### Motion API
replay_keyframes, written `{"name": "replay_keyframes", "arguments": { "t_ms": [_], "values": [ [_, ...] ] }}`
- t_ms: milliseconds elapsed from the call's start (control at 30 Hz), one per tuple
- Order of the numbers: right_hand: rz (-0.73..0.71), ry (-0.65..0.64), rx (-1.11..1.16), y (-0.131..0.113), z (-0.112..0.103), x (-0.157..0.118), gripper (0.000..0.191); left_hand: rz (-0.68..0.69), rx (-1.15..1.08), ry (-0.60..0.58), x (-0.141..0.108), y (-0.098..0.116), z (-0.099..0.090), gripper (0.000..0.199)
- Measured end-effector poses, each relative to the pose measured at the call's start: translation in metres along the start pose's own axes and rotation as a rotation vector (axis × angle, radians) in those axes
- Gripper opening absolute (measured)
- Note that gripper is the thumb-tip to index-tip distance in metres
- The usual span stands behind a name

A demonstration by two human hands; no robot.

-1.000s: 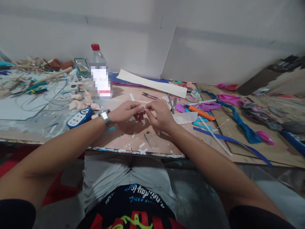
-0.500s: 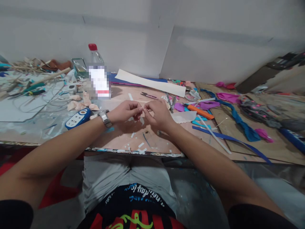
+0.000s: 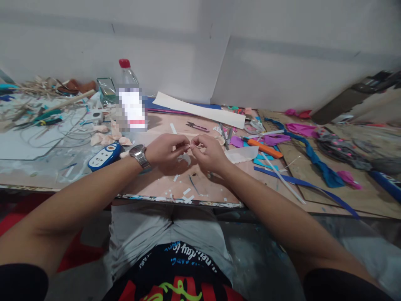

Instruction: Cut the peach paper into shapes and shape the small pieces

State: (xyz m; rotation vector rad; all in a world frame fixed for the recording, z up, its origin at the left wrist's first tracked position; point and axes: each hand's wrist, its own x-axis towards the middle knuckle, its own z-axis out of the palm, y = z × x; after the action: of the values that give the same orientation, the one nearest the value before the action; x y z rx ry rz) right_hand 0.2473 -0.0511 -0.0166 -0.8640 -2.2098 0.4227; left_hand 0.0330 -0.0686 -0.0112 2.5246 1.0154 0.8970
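Both hands meet fingertip to fingertip just above the worktable (image 3: pixel 163 175). My left hand (image 3: pixel 163 149), with a metal watch (image 3: pixel 140 155) on its wrist, pinches thumb against finger. Opposite it, my right hand (image 3: pixel 210 154) makes a similar pinch. Something tiny and pale sits between the fingertips, too small to name. A curved white scrap (image 3: pixel 185 159) shows just under the fingers. Beyond the hands lie small thread snips (image 3: pixel 198 126). Beside my right hand is a piece of whitish paper (image 3: pixel 243 155).
A red-capped bottle (image 3: pixel 128 75) stands at the back, near a long cream strip (image 3: pixel 200 110). On the left are a blue-and-white power strip (image 3: pixel 104 156) and green-handled pliers (image 3: pixel 50 118). To the right lie an orange cutter (image 3: pixel 265 149) and a blue strip (image 3: pixel 308 184).
Both hands still pinch close together, with their fingers slightly shifted. A thin pale strand seen earlier at the fingertips is harder to see now. The view has shifted slightly.
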Motion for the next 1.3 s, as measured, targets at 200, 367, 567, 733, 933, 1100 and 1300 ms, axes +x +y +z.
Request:
{"name": "replay_keyframes", "arguments": {
  "t_ms": [200,367,567,733,933,1100,1300],
  "values": [
    [-0.007,-0.009,-0.006,0.003,0.000,0.000,0.021,-0.009,-0.001,-0.013,0.000,-0.002,0.001,0.029],
    [-0.047,-0.024,-0.061,0.007,0.001,0.000,0.020,-0.029,-0.022,-0.011,0.000,-0.003,0.002,0.025],
    [-0.029,-0.019,-0.070,0.006,0.002,-0.001,0.020,-0.011,0.041,-0.011,0.001,-0.005,-0.001,0.024],
    [-0.022,-0.017,-0.077,0.008,0.003,0.000,0.024,-0.010,0.084,-0.040,0.001,-0.009,-0.003,0.032],
    [-0.045,0.001,-0.109,0.010,0.002,0.000,0.022,-0.093,-0.133,-0.077,0.001,-0.003,-0.003,0.039],
    [-0.127,0.003,-0.192,0.005,-0.002,-0.001,0.018,-0.344,-0.707,-0.106,0.003,-0.003,0.004,0.053],
    [-0.177,-0.040,-0.284,0.001,-0.004,-0.001,0.016,-0.469,-0.846,-0.161,0.004,-0.001,0.009,0.046]
  ]
}}
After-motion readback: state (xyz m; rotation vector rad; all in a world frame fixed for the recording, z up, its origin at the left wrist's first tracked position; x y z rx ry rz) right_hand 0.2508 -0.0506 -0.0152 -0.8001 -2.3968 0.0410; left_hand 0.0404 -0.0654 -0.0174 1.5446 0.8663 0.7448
